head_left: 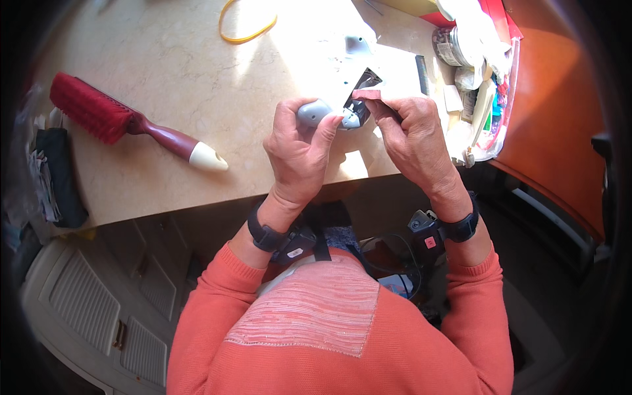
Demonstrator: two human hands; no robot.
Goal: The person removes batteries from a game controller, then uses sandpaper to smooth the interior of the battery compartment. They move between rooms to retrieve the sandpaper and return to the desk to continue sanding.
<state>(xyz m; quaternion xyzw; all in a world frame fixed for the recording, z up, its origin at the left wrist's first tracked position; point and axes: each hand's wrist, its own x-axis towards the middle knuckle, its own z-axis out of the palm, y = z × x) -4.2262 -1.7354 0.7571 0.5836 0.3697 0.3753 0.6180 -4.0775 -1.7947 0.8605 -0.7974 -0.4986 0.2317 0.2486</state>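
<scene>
Over the sunlit tabletop, my left hand [297, 151] is closed around a light blue-grey plastic device [315, 113]. The device has a rounded end with a small hole, and dark parts show farther along it. Close beside it, my right hand [413, 135] pinches a folded pinkish-red piece [367, 95], perhaps cloth or a pad, against or just above the device's dark part. Whether the two touch is hard to tell. Just beyond my hands lies another blue-grey plastic piece [357, 45], partly washed out by glare.
A red-bristled brush [141, 122] lies on the marble-like table [178, 59] at left, near a dark pouch [59, 178]. A yellow band [245, 38] lies at the back. To the right are a black comb [422, 74], a jar [449, 46] and a cluttered tray [490, 150].
</scene>
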